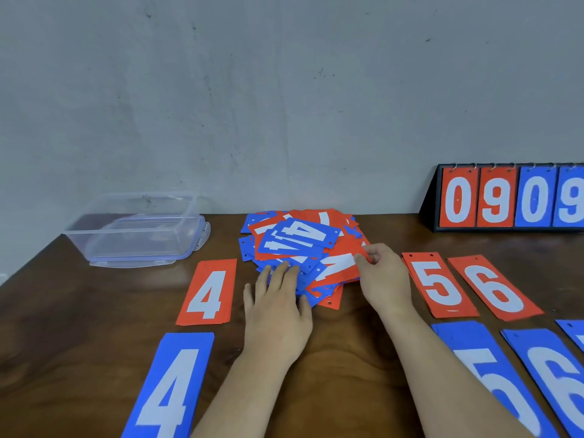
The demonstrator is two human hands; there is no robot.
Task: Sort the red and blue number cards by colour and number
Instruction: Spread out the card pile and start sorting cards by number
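A mixed heap of red and blue number cards (pixel 300 245) lies mid-table, with blue 4 cards on top. My left hand (pixel 278 305) rests flat with straight fingers on the heap's near edge. My right hand (pixel 382 276) pinches the right edge of a red card (pixel 339 267) with a white numeral at the heap's right side. Sorted stacks lie around: red 4 (pixel 207 292) and blue 4 (pixel 170 387) on the left, red 5 (pixel 439 284), red 6 (pixel 493 287), blue 5 (pixel 483 368) and blue 6 (pixel 556 380) on the right.
A clear plastic box (pixel 139 229) stands at the back left of the brown wooden table (pixel 341 358). A flip scoreboard (pixel 508 199) reading 0 9 0 9 stands at the back right. Another blue card (pixel 573 333) shows at the right edge. A grey wall rises behind.
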